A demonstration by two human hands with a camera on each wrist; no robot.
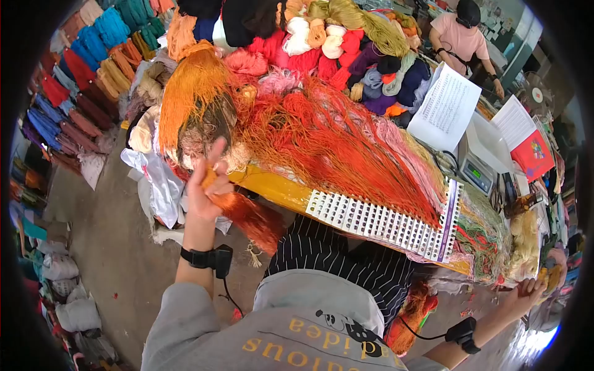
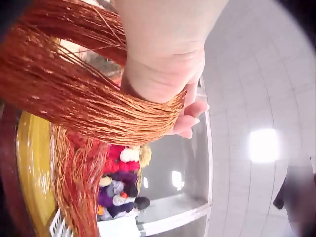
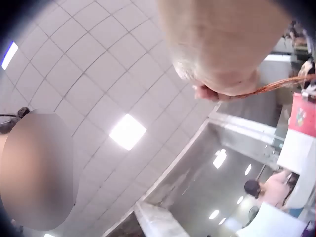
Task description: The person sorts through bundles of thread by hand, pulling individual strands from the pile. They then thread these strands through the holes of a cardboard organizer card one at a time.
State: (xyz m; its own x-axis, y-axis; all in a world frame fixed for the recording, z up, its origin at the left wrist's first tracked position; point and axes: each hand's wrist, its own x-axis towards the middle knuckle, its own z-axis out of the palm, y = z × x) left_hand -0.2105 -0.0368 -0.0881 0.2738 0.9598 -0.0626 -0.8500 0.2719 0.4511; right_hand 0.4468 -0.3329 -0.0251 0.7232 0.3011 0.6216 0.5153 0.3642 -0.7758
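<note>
Copper-orange hank [image 1: 250, 219]: held up at the near left, off the yellow table edge [image 1: 272, 185], tail hanging below the grip. The left hand [image 1: 207, 185] has its fingers curled round it; the left wrist view shows the hank [image 2: 74, 98] running under the palm of that hand [image 2: 163, 64]. The right hand [image 1: 526, 294] is well apart, low at the near right end of the table. In the right wrist view the hand [image 3: 222, 49] pinches a thin copper strand [image 3: 276, 85] at the fingertips.

Between the hands, red-orange threads [image 1: 334, 148] fan down into a perforated white card [image 1: 377, 219].

Risks, as I read it:
- Loose hank tail close to the fanned threads. A sideways swing could snag and cross-tangle them.
- Single strand under a pinch. A sharp pull likely snaps it or slips it out.
- Card sits at the table edge. A drag on the fan could shift it.
</note>
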